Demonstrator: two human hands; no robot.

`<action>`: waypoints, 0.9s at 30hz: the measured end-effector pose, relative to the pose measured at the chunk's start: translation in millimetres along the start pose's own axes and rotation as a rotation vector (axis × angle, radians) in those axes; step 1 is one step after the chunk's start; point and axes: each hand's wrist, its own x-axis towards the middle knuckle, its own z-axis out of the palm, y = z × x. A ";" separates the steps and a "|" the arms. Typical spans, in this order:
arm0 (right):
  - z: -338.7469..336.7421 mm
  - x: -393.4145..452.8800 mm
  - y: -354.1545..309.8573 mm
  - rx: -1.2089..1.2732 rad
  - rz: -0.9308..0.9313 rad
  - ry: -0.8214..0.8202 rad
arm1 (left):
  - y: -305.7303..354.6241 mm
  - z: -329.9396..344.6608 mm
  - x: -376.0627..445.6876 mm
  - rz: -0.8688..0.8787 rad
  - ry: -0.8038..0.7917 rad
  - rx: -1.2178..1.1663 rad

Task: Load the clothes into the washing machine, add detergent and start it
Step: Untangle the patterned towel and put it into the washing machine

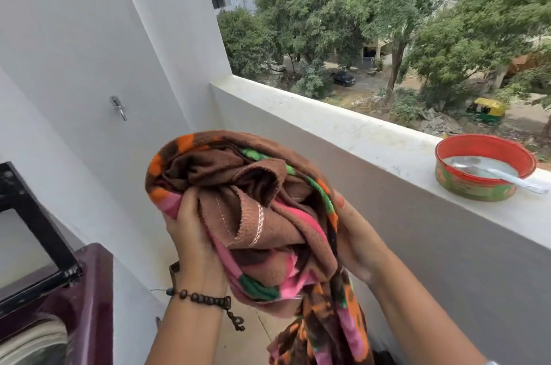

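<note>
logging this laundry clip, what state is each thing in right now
Maroon top-loading washing machine: black-framed lid raised, tub open.
Brown fleece blanket with pink, orange and green patches: bunched, lifted, tail hanging down.
Left hand: gripping the blanket.
Right hand: gripping the blanket.
Round red-rimmed tin: uncovered on the parapet ledge, white powder and a white spoon inside.

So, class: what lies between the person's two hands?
In the head view, a bunched multicoloured blanket fills the gap between left hand and right hand.
</note>
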 end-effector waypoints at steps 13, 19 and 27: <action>-16.9 -0.6 -47.9 -1.010 -0.135 0.172 | -12.2 -58.0 -20.4 -0.258 -0.315 0.512; 14.9 17.1 -52.5 -1.745 -0.163 -0.269 | 28.2 -21.3 -31.3 0.153 -0.840 1.429; 15.4 19.0 -58.4 -1.280 -0.085 -0.209 | 0.2 13.9 -25.5 0.263 -0.835 1.314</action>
